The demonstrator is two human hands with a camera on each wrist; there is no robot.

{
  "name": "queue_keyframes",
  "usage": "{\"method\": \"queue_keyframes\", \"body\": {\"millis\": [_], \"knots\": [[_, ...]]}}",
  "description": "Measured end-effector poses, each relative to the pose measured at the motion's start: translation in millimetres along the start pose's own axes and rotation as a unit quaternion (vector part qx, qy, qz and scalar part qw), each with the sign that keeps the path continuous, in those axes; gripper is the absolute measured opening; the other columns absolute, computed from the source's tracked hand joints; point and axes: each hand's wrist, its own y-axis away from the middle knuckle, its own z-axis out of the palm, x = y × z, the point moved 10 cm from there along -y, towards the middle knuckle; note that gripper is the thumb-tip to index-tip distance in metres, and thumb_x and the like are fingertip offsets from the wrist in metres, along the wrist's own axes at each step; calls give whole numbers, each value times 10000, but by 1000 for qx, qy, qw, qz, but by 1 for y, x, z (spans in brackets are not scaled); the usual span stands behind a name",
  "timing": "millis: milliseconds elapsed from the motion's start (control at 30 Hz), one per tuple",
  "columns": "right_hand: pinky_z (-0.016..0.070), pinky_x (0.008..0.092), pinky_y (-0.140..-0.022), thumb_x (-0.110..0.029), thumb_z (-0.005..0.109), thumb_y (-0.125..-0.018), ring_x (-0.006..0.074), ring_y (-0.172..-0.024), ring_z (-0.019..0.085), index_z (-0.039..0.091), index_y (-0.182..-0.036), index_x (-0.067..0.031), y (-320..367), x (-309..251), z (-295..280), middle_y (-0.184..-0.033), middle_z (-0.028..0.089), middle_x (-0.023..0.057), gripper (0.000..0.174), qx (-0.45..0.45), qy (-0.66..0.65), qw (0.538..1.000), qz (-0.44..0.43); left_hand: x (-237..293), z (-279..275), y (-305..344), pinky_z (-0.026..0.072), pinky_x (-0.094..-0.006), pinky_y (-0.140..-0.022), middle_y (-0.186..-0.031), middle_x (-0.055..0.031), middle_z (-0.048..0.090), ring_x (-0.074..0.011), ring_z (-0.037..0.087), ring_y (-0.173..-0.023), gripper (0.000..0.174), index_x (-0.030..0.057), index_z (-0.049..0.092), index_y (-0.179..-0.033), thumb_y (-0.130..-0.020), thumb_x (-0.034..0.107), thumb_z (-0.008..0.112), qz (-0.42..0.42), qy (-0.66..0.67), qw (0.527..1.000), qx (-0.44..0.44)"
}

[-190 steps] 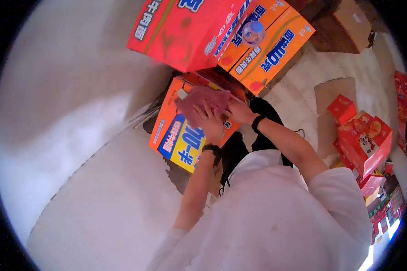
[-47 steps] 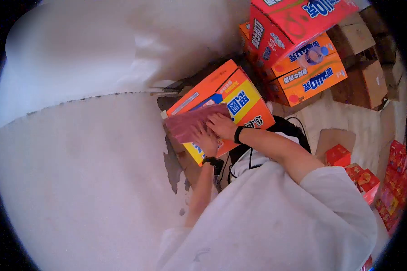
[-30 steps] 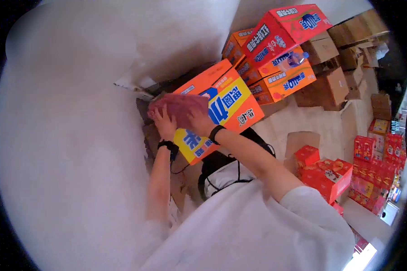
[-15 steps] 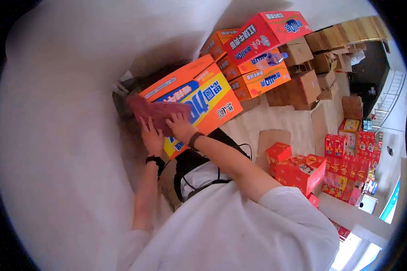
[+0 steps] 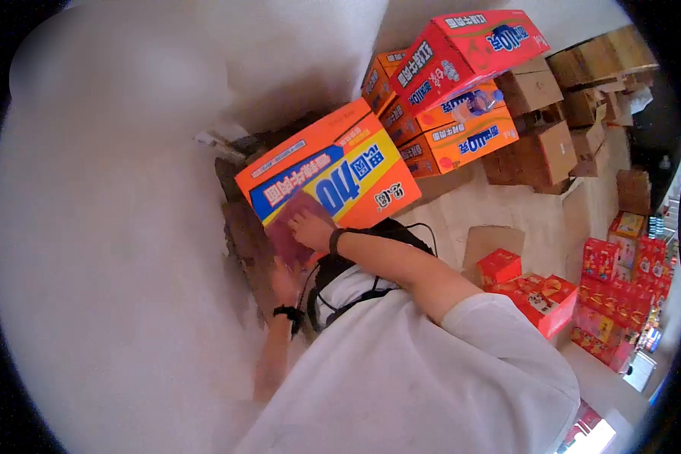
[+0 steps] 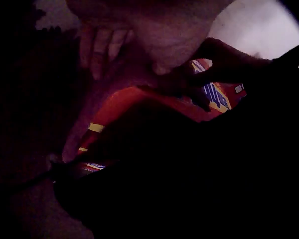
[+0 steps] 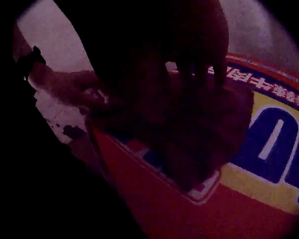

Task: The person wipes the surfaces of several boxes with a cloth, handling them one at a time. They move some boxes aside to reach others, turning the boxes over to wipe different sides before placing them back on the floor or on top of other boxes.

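A dark pink cloth lies over the near-left edge of an orange carton with blue and yellow printing. My right hand rests on the cloth and presses it to the carton's top. In the right wrist view the fingers of that hand point down onto the dim cloth. My left hand, blurred in the head view, is at the lower end of the cloth, beside the carton's edge. The left wrist view is dark. It shows straight fingers above the cloth's hanging fold.
Behind the carton stand stacked orange cartons and a red carton, with a clear bottle lying there. Brown boxes lie beyond. Red gift boxes are on the floor to the right. A white wall closes off the left.
The cloth has slid from the carton's upper-left part toward its near-left edge, under the right hand. The left hand has moved down beside that edge. More of the carton's printing shows.
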Motion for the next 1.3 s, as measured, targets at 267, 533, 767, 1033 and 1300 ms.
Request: {"method": "queue_keyframes", "body": {"millis": [267,533,767,1033,1300], "knots": [[401,447,-998,-163,582,-772,272,-1075,548,720,-870,-90,87,75,14,-1063,619,71,184,72,-86,993,-43,51,22,-3,477,-428,-892,-1113,-215,612,-380,579,-1028,446,-1,534,-1213,-853,231,657,172,-136,973,73],[429,415,-967,-115,590,-742,314,-1091,533,632,-1005,-66,244,282,-21,-1052,596,110,271,210,-129,937,247,261,106,-24,422,-447,-976,-1201,-212,562,-398,523,-1116,465,9,556,-1244,-847,238,633,388,-202,895,-83],[455,426,-937,-94,583,-747,361,-1072,551,619,-1071,-37,307,337,17,-1050,612,158,331,228,-291,806,462,362,158,-32,416,-467,-990,-1262,-232,510,-408,500,-1161,594,55,485,-1344,-818,252,679,444,-256,844,-159],[421,467,-1000,-286,613,-827,432,-1200,483,424,-1349,28,259,287,28,-1239,536,288,638,204,-411,753,472,344,143,-49,393,-506,-1008,-1332,-322,399,-483,440,-1195,897,75,298,-1463,-739,318,769,413,-316,854,4],[402,492,-1021,-497,656,-824,473,-1254,431,329,-1415,37,286,276,67,-1351,436,332,861,149,-450,760,445,350,149,-32,425,-495,-962,-1243,-261,497,-434,510,-1125,733,15,392,-1356,-782,319,731,348,-334,876,12]]}}
